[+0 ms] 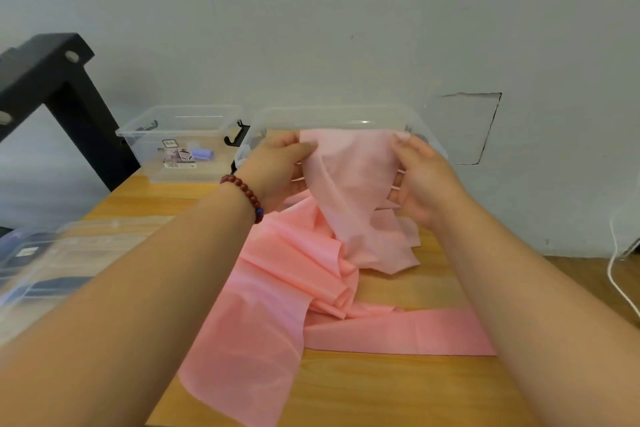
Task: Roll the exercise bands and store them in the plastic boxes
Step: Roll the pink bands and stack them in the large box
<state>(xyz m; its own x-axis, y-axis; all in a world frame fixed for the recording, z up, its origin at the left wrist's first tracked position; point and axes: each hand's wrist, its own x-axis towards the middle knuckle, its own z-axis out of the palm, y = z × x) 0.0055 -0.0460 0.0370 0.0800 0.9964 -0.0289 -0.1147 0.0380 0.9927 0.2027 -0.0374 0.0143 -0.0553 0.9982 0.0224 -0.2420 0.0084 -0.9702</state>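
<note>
Here both hands hold one end of the pink exercise band point(356, 184) up off the worktop point(381, 388), toward twelve o'clock. The left hand point(277, 166) pinches the band's left corner between thumb and fingers; the right hand point(422, 180) pinches the right corner likewise. The rest of the band hangs down and lies crumpled on the worktop, one tail running to seven o'clock, another to four o'clock. Just behind the hands stands a clear plastic box point(332, 116); at ten o'clock a second clear box point(138, 135) holds a lilac roll point(202, 153). A red bead bracelet point(246, 192) circles the left wrist.
</note>
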